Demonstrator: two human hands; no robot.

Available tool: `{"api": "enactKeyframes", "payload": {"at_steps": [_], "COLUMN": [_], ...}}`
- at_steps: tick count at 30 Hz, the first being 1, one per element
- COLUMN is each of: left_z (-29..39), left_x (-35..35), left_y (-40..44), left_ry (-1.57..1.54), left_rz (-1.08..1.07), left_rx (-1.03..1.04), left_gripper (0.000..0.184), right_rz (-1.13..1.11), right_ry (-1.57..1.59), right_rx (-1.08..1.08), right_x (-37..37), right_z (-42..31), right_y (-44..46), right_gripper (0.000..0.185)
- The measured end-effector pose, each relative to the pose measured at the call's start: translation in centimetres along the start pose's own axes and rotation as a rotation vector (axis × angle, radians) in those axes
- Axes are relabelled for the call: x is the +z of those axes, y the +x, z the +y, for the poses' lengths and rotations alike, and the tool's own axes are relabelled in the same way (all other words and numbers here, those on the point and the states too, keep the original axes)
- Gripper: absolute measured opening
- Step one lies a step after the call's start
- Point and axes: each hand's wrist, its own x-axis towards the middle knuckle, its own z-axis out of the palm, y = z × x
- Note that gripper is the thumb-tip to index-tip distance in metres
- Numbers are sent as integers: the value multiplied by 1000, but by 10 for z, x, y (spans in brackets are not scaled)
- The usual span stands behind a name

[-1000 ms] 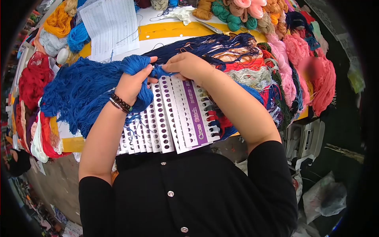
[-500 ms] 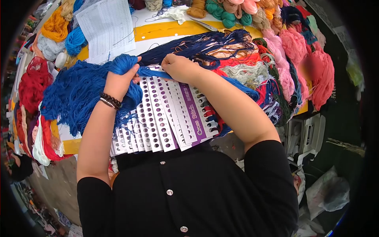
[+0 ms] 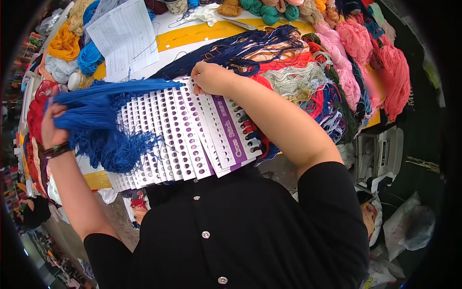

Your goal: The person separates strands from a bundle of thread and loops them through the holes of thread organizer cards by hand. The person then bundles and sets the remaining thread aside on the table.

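Note:
On the far left, my left hand (image 3: 52, 126) is closed around a big hank of blue embroidery thread (image 3: 91, 108), and motion blurs it a little. The hank's strands stretch right across the upper ends of the cards, and its loose ends hang over them. My right hand (image 3: 211, 79) is closed in a pinch at the top of the cards, just beyond the tip of the blue strands; what its fingers hold is hidden. Under both lies a fanned stack of white punched thread cards (image 3: 168, 135), with a purple "Cross Stitch" strip (image 3: 231, 130) on the right.
Navy thread (image 3: 207, 50) lies behind the cards, with grey-white thread (image 3: 293, 79) and pink skeins (image 3: 356, 43) to the right. A printed chart (image 3: 122, 38) and scissors (image 3: 239, 23) lie at the back. Orange skeins (image 3: 64, 44) and red skeins (image 3: 41, 103) sit at the left.
My left hand has swung left with the blue thread, drawing its strands out of my right hand's grasp and uncovering more cards. My right hand stays near the cards' top, still pinched.

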Motion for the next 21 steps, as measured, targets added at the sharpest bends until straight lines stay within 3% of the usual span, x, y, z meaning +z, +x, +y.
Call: {"api": "enactKeyframes", "payload": {"at_steps": [1, 2, 4, 5, 6, 7, 8, 9, 11, 13, 14, 15, 17, 18, 19, 21], "left_z": [23, 38, 27, 13, -1, -17, -29, -40, -65, -97, -109, -111, -123, -128, -132, -136], "left_x": [-27, -75, -66, -51, -32, -12, 19, 23, 68, 86, 105, 119, 132, 138, 144, 147], "left_y": [10, 25, 30, 26, 17, 4, -16, -31, -75, -108, -129, -141, -157, -163, -167, -173], "left_ry": [80, -206, 92, -104, -69, -83, -89, -1, 53, 195, 353, 204, 103, 76, 49, 35], "left_rz": [35, -261, -16, -234, -389, -355, -64, -204, -63, -59, -185, -239, -378, -348, -319, -326], "left_rx": [65, 48, 145, 128, 11, -62, -140, -197, -214, -149, 13, -104, -81, -64, -48, -79], "left_gripper": [37, 35, 38, 43, 45, 44, 43, 43, 38, 27, 27, 33, 40, 41, 41, 42], "right_rz": [4, 8, 46, 84, 102, 96, 90, 218, 272, 290, 250, 262, 246, 98, 100, -77], "right_ry": [-12, -24, -89, -157, -142, -104, -66, -57, 97, 241, 368, 367, 466, 597, 591, 955], "right_rx": [0, -1, 29, 60, 73, 63, 54, -57, -226, -484, -567, -637, -665, -734, -737, -486], "right_x": [0, -1, -2, -2, 1, 0, -1, 6, 11, 22, 27, 31, 46, 51, 56, 69], "right_z": [-1, -3, -12, -17, -17, -21, -26, -25, -41, -58, -68, -77, -83, -86, -86, -86], "right_y": [-2, -4, -16, -21, -21, -25, -30, -36, -66, -95, -110, -123, -139, -140, -142, -147], "right_gripper": [23, 24, 25, 26, 25, 23, 23, 20, 21, 18, 18, 15, 13, 11, 11, 10]}}
